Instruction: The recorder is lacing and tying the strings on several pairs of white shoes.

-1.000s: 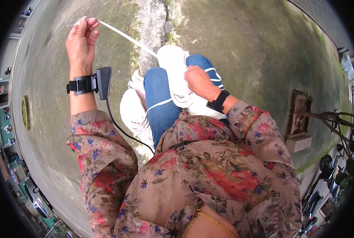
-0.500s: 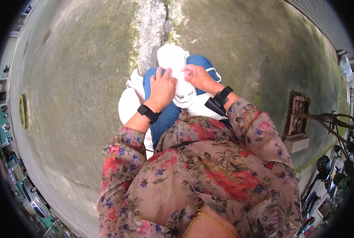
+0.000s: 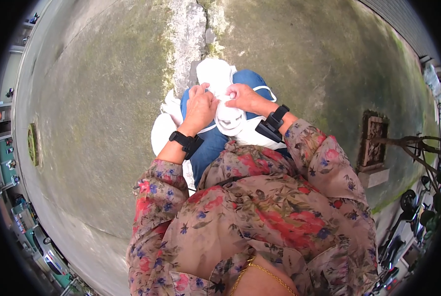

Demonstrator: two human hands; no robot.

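Observation:
On my lap rests a white shoe (image 3: 213, 70), its rounded toe end pointing away from me and its opening (image 3: 230, 121) toward my body. Over its upper, my left hand (image 3: 202, 106) has its fingers bent and closed at the white shoelace, its thumb mostly hidden. From the other side, my right hand (image 3: 245, 97) pinches a white strand between thumb and forefinger. A loose white lace loop (image 3: 268, 92) lies over my right knee. My fingers hide the middle of the shoe.
White cloth or bag-like material (image 3: 163, 133) bulges beside my left thigh, with more under the shoe. Mossy concrete (image 3: 107, 98) with a crack surrounds me. At the right stand a brick-edged planter (image 3: 375, 143) and thin tree, with parked vehicles at both rims.
My hands have drawn closer together over the shoe. My left fingers have curled in, and my right hand has shifted slightly inward. The shoe stays on my lap.

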